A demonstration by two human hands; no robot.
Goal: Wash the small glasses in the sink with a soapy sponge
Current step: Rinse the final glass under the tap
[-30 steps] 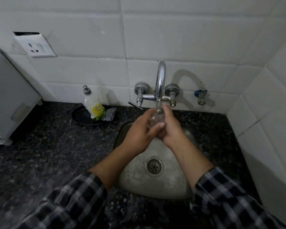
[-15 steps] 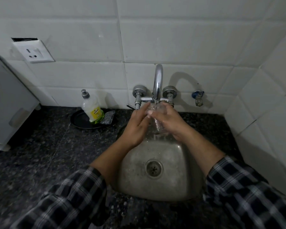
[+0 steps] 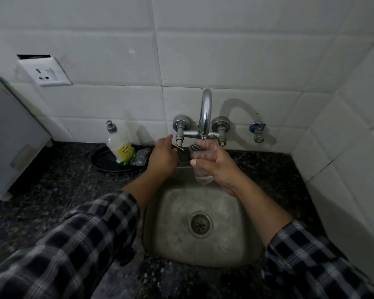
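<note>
Gripping small glass point(image 3: 200, 164) under tap point(image 3: 205, 113), right hand point(image 3: 219, 162), left hand point(image 3: 163, 156) beside

No text can be read with certainty anywhere in view. The only print is on the yellow label point(image 3: 124, 151) of the soap bottle point(image 3: 117, 139), which stands on the counter at the far side, left of the sink point(image 3: 173, 238). Near the top of the label is a dark mark that may be a logo or a numeral, with a few finer dark lines beneath it. All of this is too small and blurred to make out a word, a brand or a number.
</note>
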